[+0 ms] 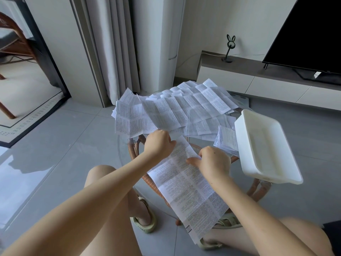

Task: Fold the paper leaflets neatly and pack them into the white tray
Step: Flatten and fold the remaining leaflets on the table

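White tray (239, 130) at right on glass table (122, 152); interior shows only bare white floor. Small folded stack (227, 141) just left of tray. Loose leaflet pile (175, 108) at far side. Long leaflet (188, 191) near centre: left hand (158, 143) pinches far end, right hand (214, 161) grips right edge. Print unreadable; barcode (188, 228) at near end.

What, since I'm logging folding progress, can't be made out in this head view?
Head view:
- Left hand: its knuckles hide the fingertips, so its grip on the leaflet is unseen.
- Leaflet print: too small to read.
- Small stack: partly behind the rim of the white tray; count unclear.
- Loose pile: sheets overlap; count unclear.
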Motion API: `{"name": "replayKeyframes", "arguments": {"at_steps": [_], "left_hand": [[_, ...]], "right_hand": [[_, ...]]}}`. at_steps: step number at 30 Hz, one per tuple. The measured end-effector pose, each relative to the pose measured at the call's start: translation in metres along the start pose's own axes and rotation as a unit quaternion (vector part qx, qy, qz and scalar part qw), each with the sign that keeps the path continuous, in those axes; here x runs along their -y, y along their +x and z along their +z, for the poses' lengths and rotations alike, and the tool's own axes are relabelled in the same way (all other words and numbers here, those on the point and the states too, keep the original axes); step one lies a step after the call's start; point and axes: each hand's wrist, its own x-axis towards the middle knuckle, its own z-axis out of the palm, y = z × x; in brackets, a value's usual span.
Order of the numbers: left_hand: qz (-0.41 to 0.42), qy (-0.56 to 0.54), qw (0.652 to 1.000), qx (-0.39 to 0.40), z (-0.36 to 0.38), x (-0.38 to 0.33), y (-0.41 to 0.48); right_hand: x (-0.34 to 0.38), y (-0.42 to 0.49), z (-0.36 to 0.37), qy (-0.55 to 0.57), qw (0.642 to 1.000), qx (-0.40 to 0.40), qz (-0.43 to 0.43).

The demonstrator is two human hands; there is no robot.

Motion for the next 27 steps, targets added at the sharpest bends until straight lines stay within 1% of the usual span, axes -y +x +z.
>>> {"name": "replayKeyframes", "arguments": {"at_steps": [3, 6, 9, 11, 13, 15, 16, 17, 19, 20, 22, 24, 27], "left_hand": [[-0.016, 0.023, 1.000, 0.005, 0.006, -0.006, 0.004], [-0.022, 0.004, 1.000, 0.001, 0.007, -0.009, 0.004], [-0.003, -0.096, 0.995, 0.023, -0.002, -0.010, 0.001], [0.005, -0.191, 0.980, 0.046, -0.013, -0.008, -0.005], [0.014, -0.250, 0.966, 0.066, -0.023, -0.001, -0.011], [0.012, -0.280, 0.956, 0.086, -0.033, 0.006, -0.017], [0.010, -0.291, 0.953, 0.091, -0.037, 0.008, -0.019], [0.011, -0.297, 0.950, 0.093, -0.042, 0.009, -0.020], [0.024, -0.302, 0.948, 0.092, -0.050, 0.008, -0.023], [0.035, -0.305, 0.947, 0.097, -0.054, 0.005, -0.025], [0.062, -0.301, 0.945, 0.110, -0.060, -0.001, -0.028], [0.075, -0.291, 0.947, 0.110, -0.065, -0.006, -0.030], [0.073, -0.254, 0.958, 0.108, -0.071, -0.007, -0.028]], "right_hand": [[0.000, -0.001, -0.001, -0.002, 1.000, 0.002, 0.001], [0.001, -0.002, -0.001, 0.010, 1.000, 0.001, 0.000], [0.000, -0.004, -0.002, 0.019, 1.000, -0.011, 0.000], [-0.002, -0.006, -0.004, 0.029, 0.999, -0.028, 0.007], [-0.007, -0.006, -0.003, 0.040, 0.997, -0.072, -0.003], [-0.012, -0.005, -0.001, 0.102, 0.988, -0.114, -0.034], [-0.014, -0.003, -0.002, 0.165, 0.979, -0.108, -0.046], [-0.014, -0.002, -0.005, 0.243, 0.966, -0.078, -0.049], [-0.011, -0.003, -0.015, 0.384, 0.922, -0.005, -0.049], [-0.008, -0.003, -0.020, 0.426, 0.903, 0.015, -0.051], [-0.003, -0.005, -0.028, 0.483, 0.873, 0.022, -0.065], [0.002, -0.006, -0.033, 0.524, 0.849, 0.008, -0.069], [-0.001, -0.004, -0.037, 0.554, 0.831, -0.016, -0.045]]}}
